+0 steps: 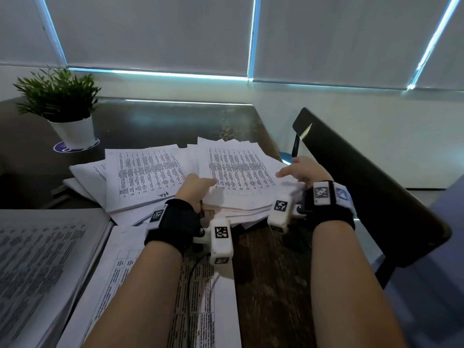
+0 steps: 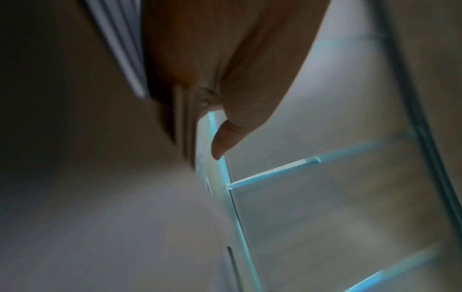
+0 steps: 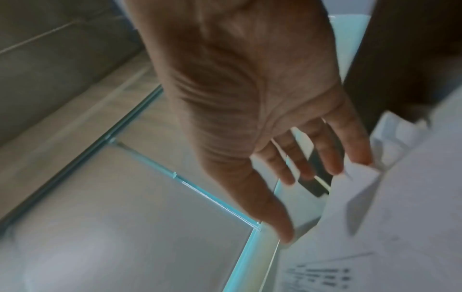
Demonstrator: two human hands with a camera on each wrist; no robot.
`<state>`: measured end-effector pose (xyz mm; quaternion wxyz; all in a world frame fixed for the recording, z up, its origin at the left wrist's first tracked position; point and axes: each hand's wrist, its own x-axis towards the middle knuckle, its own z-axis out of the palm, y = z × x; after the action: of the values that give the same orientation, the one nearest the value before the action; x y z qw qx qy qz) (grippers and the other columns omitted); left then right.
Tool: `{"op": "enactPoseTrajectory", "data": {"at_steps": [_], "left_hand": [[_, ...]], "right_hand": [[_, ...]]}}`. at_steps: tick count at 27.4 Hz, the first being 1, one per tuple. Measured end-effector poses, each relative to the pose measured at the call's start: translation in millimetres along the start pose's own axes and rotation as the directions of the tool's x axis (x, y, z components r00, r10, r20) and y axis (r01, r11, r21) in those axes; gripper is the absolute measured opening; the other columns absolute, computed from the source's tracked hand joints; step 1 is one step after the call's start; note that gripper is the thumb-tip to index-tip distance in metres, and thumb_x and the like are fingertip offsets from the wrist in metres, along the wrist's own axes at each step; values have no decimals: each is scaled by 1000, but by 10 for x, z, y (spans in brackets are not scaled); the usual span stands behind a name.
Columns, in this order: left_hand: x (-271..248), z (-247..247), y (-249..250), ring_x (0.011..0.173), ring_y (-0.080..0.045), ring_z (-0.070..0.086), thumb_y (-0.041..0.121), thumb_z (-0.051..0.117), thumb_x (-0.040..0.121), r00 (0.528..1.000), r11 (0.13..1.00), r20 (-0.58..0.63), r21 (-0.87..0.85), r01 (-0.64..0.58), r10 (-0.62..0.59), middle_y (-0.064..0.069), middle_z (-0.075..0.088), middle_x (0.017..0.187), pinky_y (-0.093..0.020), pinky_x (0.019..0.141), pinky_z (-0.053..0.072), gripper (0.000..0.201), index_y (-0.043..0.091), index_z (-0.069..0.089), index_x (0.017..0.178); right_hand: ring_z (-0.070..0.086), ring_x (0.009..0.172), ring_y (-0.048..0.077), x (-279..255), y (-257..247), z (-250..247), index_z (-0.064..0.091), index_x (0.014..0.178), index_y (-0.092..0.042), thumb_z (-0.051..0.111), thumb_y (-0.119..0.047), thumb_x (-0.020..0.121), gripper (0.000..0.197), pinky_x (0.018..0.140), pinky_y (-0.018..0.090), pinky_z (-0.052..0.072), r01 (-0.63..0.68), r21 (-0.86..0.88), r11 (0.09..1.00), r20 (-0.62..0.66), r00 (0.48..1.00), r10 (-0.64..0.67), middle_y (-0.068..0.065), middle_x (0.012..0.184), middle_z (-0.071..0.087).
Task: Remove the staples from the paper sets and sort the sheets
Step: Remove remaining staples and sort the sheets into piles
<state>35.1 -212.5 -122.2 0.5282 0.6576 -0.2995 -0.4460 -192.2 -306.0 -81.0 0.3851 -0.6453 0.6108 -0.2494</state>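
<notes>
Two piles of printed sheets lie mid-table: a left pile (image 1: 145, 177) and a thicker, untidy right pile (image 1: 238, 167). My left hand (image 1: 198, 187) holds the near-left edge of the right pile, with the thumb lying on the top sheet. In the left wrist view the thumb (image 2: 222, 142) presses on a sheet's edge (image 2: 203, 171) beside the stacked paper layers, and the fingers are hidden. My right hand (image 1: 301, 172) hovers at the pile's right edge with fingers spread. In the right wrist view the right hand's (image 3: 275, 158) fingertips touch loose white sheets (image 3: 400, 217). No staple is visible.
A potted plant (image 1: 67, 114) stands on a purple coaster (image 1: 75, 146) at the back left. A thick printed stack (image 1: 37, 259) and a loose sheet (image 1: 200, 297) lie near me on the left. A black chair back (image 1: 364, 184) stands to the right. The dark tabletop (image 1: 271, 285) shows between my forearms.
</notes>
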Motion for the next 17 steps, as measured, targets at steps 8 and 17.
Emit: {"op": "enactPoseTrajectory", "data": {"at_steps": [8, 17], "left_hand": [[53, -35, 2, 88, -36, 54, 13, 58, 88, 981, 892, -116, 444, -89, 155, -5, 39, 70, -29, 67, 33, 26, 8, 41, 69], [98, -97, -88, 66, -24, 46, 5, 60, 73, 984, 985, -117, 125, -117, 132, -12, 46, 69, -33, 65, 34, 10, 3, 51, 69]], "right_hand": [[57, 115, 27, 18, -3, 314, 58, 122, -4, 67, -43, 90, 52, 90, 31, 41, 52, -359, 932, 14, 999, -50, 12, 123, 62], [65, 109, 32, 105, 218, 142, 56, 128, 1, 69, -10, 88, 44, 102, 48, 49, -137, 233, 963, 280, 957, 69, 18, 119, 68]]}}
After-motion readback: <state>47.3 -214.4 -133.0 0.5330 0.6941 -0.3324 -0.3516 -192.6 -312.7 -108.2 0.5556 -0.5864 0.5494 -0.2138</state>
